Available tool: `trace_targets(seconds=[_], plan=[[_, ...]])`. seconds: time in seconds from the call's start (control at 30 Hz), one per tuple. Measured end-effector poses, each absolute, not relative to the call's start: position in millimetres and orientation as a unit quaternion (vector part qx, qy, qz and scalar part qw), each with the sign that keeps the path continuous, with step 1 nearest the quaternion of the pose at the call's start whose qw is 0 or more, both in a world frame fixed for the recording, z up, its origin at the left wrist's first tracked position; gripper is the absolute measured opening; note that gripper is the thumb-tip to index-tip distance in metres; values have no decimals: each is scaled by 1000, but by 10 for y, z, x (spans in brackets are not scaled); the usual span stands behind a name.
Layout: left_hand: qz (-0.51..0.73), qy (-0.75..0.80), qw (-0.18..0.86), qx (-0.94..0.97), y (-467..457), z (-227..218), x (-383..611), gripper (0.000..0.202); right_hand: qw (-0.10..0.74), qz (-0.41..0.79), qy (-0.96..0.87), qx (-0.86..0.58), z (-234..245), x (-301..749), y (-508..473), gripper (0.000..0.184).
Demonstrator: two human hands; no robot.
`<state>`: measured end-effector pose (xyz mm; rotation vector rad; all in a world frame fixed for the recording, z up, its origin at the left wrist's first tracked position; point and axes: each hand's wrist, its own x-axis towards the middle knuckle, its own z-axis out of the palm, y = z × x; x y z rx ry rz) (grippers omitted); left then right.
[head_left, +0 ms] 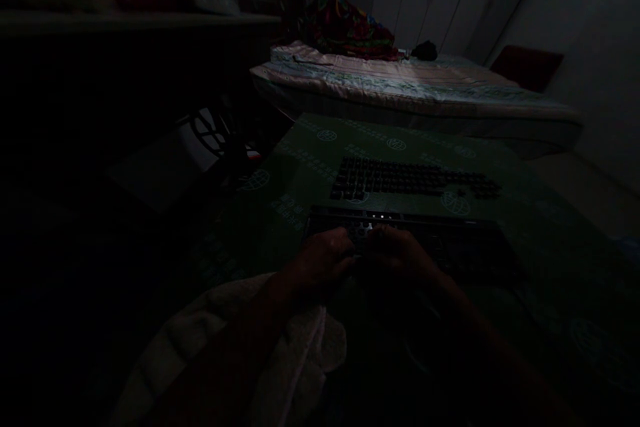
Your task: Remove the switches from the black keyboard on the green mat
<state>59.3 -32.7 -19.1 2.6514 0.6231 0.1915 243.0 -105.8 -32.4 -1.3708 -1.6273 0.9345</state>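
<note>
A black computer keyboard [470, 247] lies across the green table, with small lights along its top edge. My left hand [327, 250] rests at the keyboard's left end, its fingers curled down onto it. Close beside it, my right hand [393, 247] is bent over the same section with its fingers drawn together. Whatever the fingertips hold is hidden by the hands and the dark. Just behind the keyboard, many loose black keycaps [400, 177] are laid out in rows like a keyboard. Under my left forearm spreads a pale cloth [200, 333].
The green table cover [295, 163] has printed globes and lettering. Beyond the table stands a bed [425, 90] with a heaped red patterned blanket [350, 27]. A shelf edge [150, 21] holding bags runs along the left, above a dark spoked wheel [210, 133]. The room is very dim.
</note>
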Motion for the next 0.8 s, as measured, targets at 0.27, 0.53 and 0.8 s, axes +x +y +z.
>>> trace_targets(seconds=[0.27,0.53,0.8], plan=[[74,233,215,945,-357,-142,603,13,420,455,-558,-552,-207,2473,-1062,20],[73,252,193,946,-405,-117,632,14,393,475,-535,-578,-184,2532,-1082,20],[62,265,154,950,-465,-128,702,18,444,465,-500,-579,-131,2533,-1109,26]])
